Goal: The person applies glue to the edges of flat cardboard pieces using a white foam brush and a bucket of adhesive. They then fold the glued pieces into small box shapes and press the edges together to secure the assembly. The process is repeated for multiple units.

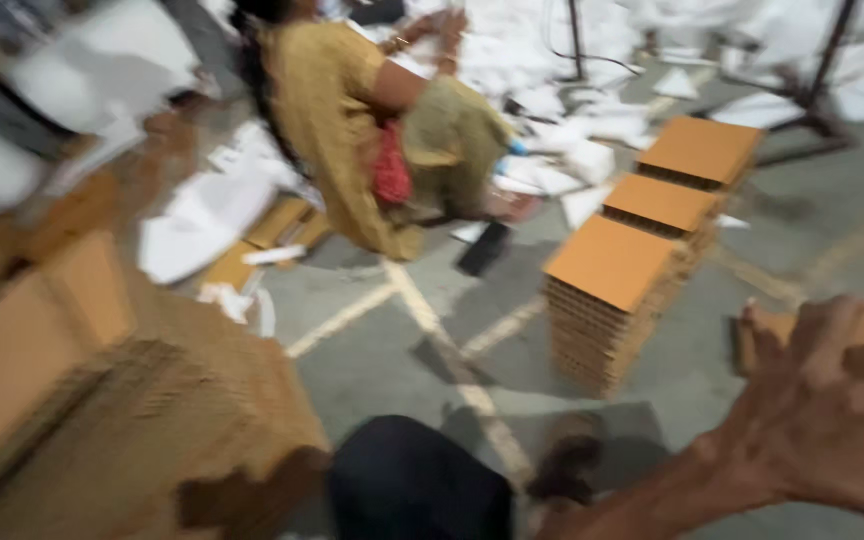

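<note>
Three stacks of cardboard sheets (620,290) stand on a grey concrete floor (392,350) marked with pale lines (452,350), amid scattered white paper (552,180).

Packaging workshop: cardboard sheet stacks (612,300), paper scraps (202,215), concrete floor (832,230).

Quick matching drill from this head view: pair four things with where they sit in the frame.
Things:
1. row of three orange-topped cardboard stacks
2. large brown corrugated cardboard pile
3. person's right hand
4. co-worker in a mustard-yellow garment

Places:
A. top centre, on the floor among white sheets
B. lower right corner, fingers spread
C. lower left, blurred
D. right of centre, on the grey floor

Pairs: 1-D, 2-C, 3-B, 4-A
</note>
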